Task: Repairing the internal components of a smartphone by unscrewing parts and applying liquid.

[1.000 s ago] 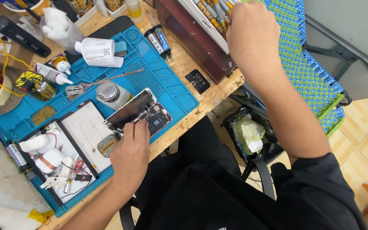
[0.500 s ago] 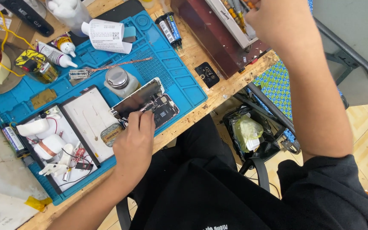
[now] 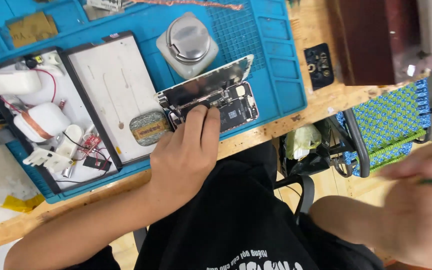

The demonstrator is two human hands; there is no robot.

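A person in a black shirt sits at a wooden workbench [image 3: 321, 107], the left hand [image 3: 186, 152] resting on an opened phone [image 3: 216, 100] that lies on a blue work mat [image 3: 276, 60] near the bench's front edge. The fingers [image 3: 203, 125] lie together, flat, their tips pressing on the phone's exposed insides — its screen panel is swung up and back, hinged along the far side. The right hand [image 3: 418, 210] hangs off the bench at lower right, well apart from the phone and badly blurred; something thin and greenish seems to sit at its fingertips, but whether it is pinched there cannot be told.

Just beside the left hand, touching the phone's left end, sits a small oval tin [image 3: 148, 128]. Behind the phone stands a squat dispenser bottle with a metal lid [image 3: 187, 42]. To the left, a white rectangular pad [image 3: 111, 90] lies next to a black tray [image 3: 51, 187] of white plastic parts and thin wires. A dark wooden box [image 3: 371, 40] stands at the bench's right end, with a blue-and-green woven chair [image 3: 391, 120] below it.
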